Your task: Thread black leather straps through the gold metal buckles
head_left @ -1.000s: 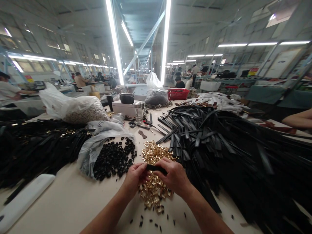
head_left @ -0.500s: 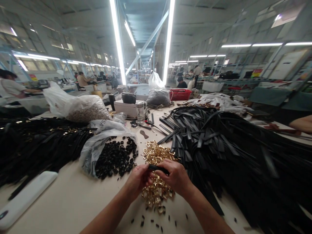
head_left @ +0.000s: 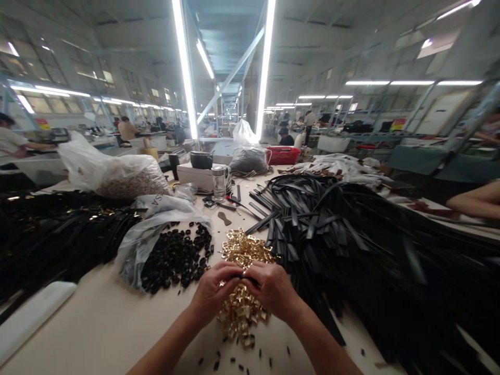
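Note:
Above a pile of gold metal buckles (head_left: 244,310), my two hands meet with their fingertips almost touching. My left hand (head_left: 213,289) and my right hand (head_left: 269,286) are both closed on a black strap (head_left: 250,283), of which only a short piece shows between the fingers. Fingers hide the rest of it. To the left, small black loops (head_left: 175,258) spill from a clear plastic bag (head_left: 130,255). A large heap of black straps (head_left: 312,213) lies to the right of my right hand.
Another heap of black straps (head_left: 66,229) and a white long object (head_left: 37,317) lie on the left. Farther back stand a glass jar (head_left: 219,185), a red basket (head_left: 283,154) and filled plastic bags (head_left: 128,174). A person's arm (head_left: 476,200) rests at the right.
My hands have drawn closer together over the buckles, and the strap between them now shows less. My left fingers have closed in around it. The view has shifted slightly.

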Demonstrator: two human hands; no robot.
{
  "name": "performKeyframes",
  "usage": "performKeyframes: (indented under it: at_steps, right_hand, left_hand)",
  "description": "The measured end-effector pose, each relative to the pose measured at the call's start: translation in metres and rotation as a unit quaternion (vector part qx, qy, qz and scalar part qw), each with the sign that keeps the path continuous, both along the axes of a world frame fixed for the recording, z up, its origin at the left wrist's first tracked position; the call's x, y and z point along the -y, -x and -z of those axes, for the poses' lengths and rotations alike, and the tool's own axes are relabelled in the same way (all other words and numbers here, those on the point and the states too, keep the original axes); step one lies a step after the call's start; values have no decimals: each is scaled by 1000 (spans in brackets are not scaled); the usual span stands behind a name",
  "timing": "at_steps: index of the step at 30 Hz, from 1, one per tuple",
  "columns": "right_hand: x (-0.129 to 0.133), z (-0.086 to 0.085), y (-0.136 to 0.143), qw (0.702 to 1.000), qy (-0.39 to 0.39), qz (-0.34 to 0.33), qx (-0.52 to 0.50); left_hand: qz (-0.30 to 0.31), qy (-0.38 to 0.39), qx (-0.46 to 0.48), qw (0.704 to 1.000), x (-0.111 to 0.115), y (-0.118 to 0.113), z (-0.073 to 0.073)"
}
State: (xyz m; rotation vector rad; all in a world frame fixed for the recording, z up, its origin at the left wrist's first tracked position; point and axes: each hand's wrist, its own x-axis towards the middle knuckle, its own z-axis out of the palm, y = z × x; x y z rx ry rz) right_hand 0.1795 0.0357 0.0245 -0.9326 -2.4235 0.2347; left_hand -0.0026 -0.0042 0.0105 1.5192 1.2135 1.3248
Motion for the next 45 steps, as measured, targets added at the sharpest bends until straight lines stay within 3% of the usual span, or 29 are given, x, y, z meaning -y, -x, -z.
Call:
performKeyframes:
  at_steps: [9,16,19,24,29,36,45]
  right_hand:
    - [1,4,2,1000,-6,6,22]
    - [-4,6,1,1000,19,-10,2]
    - [-9,3,-5,1000,22,13,-11]
    - [-12,-6,-18,996,30,38,-70]
    - [-6,-6,-13,998,38,-4,-56]
    - [-4,5,0,998,10,-2,-58]
    - [-4,13,3,999,2,-20,-42]
  left_hand:
    - [-26,-62,-46,997,-1,1,13]
    - [-55,-81,-46,994,1,-1,4]
    - [-87,-98,-13,991,3,6,1]
    - [21,3,96,995,3,12,11]
    - [-29,122,149,981,-3,4,13]
    - [-23,161,185,969,-5,1,13]
    - [-16,143,173,974,-3,-4,14]
